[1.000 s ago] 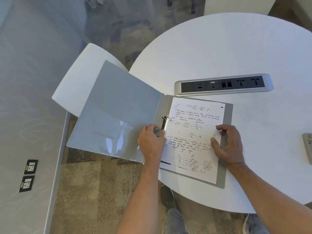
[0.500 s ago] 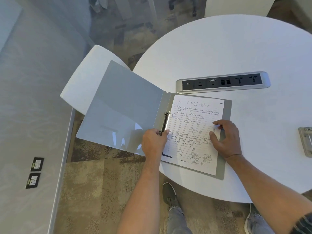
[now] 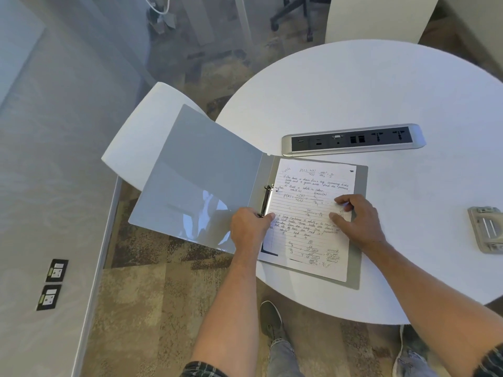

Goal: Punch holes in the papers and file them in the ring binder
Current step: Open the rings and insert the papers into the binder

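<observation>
A grey ring binder lies open at the near left edge of the round white table, its front cover hanging out past the table edge. A handwritten lined paper rests on the right half, next to the metal ring mechanism. My left hand sits at the lower end of the rings with fingers curled there, the thumb touching the paper's left edge. My right hand presses flat on the paper's right side. A grey hole punch lies at the table's right edge.
A silver power and data socket strip is set into the table just behind the binder. A white chair stands under the binder's open cover. Floor sockets sit at the lower left. My shoes show below the table.
The view has shifted so the table sits lower in frame. My left hand slid slightly toward the lower ring; my right hand stayed pressed on the paper.
</observation>
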